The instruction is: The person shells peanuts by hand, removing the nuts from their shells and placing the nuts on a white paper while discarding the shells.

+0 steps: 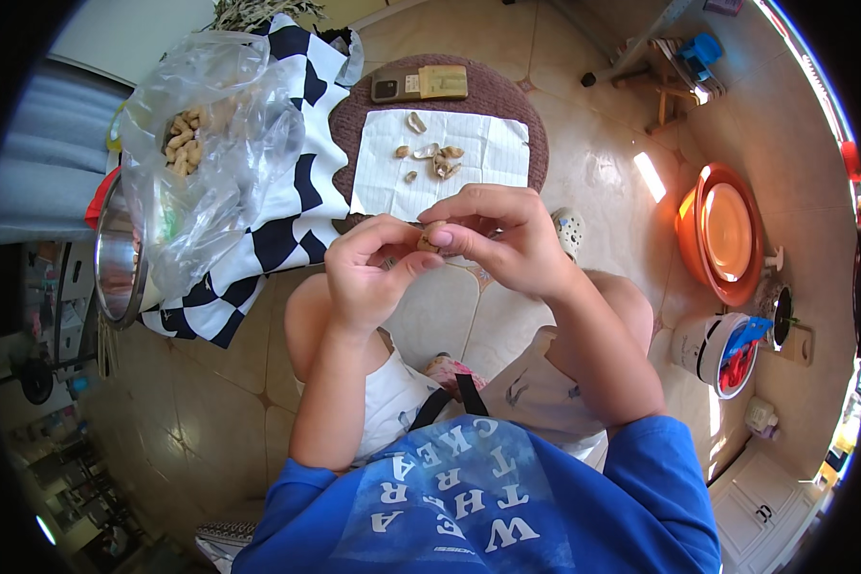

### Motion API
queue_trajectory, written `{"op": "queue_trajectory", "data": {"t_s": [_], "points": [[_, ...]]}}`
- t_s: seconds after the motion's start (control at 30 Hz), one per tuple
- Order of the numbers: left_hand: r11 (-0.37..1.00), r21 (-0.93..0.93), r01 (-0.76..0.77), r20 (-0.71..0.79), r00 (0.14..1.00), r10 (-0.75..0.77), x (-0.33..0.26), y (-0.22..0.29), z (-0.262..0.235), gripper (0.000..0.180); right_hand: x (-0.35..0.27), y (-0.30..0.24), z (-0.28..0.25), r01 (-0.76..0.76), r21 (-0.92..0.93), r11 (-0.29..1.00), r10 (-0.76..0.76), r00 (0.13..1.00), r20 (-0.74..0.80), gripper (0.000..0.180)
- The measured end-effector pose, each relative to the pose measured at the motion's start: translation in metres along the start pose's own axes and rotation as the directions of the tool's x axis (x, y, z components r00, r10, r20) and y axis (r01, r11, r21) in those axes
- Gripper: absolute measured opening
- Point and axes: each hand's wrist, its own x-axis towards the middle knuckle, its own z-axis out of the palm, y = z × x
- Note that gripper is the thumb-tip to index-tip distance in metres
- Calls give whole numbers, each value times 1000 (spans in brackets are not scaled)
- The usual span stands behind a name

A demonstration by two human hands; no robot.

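Between the fingertips of my left hand (368, 273) and my right hand (512, 239) is a peanut (430, 239), pinched from both sides. Fingers cover part of it, so whether its shell is cracked cannot be made out. Both hands hover just in front of a white paper sheet (383, 158) on a round brown stool (534, 124). Broken peanut shells (443, 165) lie on the paper. To the left, a clear plastic bag (249, 143) holds whole peanuts (183, 143).
A phone (397, 89) lies at the stool's far edge. The bag rests on a black-and-white checkered cloth (297, 206) beside a metal bowl (115, 258). Orange basins (727, 234) and a white bucket (708, 340) stand on the right. A light clog (568, 232) is by the stool.
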Motion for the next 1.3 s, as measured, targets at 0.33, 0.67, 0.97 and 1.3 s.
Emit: {"op": "queue_trajectory", "data": {"t_s": [0.33, 0.67, 0.97, 1.3], "points": [[955, -256, 152, -48, 984, -169, 0, 7, 5, 19, -5, 1, 18, -311, 449, 838, 363, 931, -32, 20], [854, -484, 191, -1, 976, -219, -4, -3, -2, 31, -1, 14, 33, -351, 806, 476, 437, 890, 130, 22], [703, -700, 124, -187, 918, -349, 1, -1, -8, 32, 10, 15, 32, -361, 738, 570, 513, 858, 24, 24], [709, -588, 389, -182, 791, -585, 4, -1, -17, 26, 69, 79, -20, -338, -610, 717, 226, 940, -255, 25]]}}
